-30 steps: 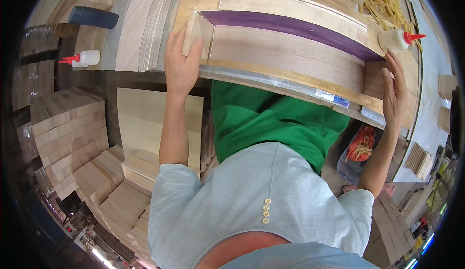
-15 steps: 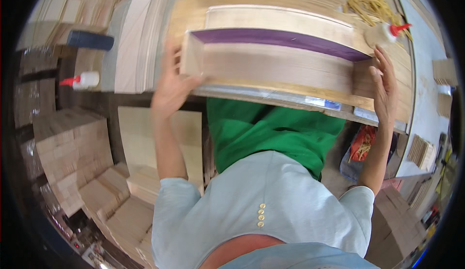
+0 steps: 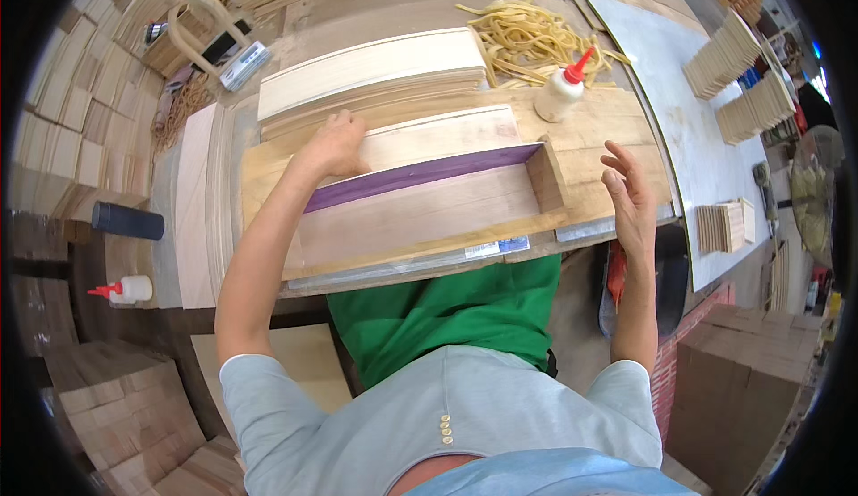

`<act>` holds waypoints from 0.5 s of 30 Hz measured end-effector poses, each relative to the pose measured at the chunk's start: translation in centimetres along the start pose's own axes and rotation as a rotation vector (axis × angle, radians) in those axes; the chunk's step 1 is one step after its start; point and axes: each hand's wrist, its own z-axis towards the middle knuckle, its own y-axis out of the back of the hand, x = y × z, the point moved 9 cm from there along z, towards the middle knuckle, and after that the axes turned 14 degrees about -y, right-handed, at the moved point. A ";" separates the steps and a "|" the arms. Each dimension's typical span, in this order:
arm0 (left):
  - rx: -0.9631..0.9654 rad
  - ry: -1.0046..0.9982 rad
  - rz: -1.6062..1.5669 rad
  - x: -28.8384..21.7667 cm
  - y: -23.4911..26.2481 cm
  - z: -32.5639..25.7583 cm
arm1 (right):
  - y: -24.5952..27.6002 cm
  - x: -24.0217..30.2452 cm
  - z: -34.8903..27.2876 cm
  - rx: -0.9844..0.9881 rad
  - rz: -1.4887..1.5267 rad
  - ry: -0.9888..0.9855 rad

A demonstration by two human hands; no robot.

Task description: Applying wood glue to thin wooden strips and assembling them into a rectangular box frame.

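Note:
A long shallow wooden box (image 3: 420, 214) lies near the bench's front edge. Its far wall is a purple-faced strip (image 3: 429, 174), and a short wooden end piece (image 3: 546, 176) stands at its right. Just behind the box is a pale wooden board (image 3: 447, 137). My left hand (image 3: 335, 146) is bent over that board's left part, fingertips toward its far side and thumb near the purple strip. My left forearm covers the box's left end. My right hand (image 3: 630, 197) is raised to the right of the box, holding nothing, its fingers apart.
Behind lie a stack of thin boards (image 3: 375, 71) and a heap of yellow bands (image 3: 527, 36). A red-tipped glue bottle (image 3: 559, 94) stands right of them; another bottle (image 3: 134, 290) and a dark cylinder (image 3: 128, 220) are left. More boards (image 3: 198, 201) lie beside my left arm.
My left hand has left the box's left end and moved to the board behind it. My right hand has drawn away from the right end. The view has shifted, showing more of the bench.

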 end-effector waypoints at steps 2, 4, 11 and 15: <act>0.020 -0.006 0.020 0.1 -0.3 0.8 | 1.5 -1.2 -0.7 -0.018 -0.019 -0.048; -0.065 -0.031 0.033 0.9 -0.6 0.9 | 1.9 -1.7 -1.2 -0.028 0.012 -0.047; -0.072 -0.073 -0.461 1.4 2.7 -0.4 | 1.9 -1.4 -2.3 -0.030 0.056 -0.032; -0.380 -0.174 -0.308 2.5 8.8 -4.3 | 1.5 1.2 -3.0 0.004 0.180 0.013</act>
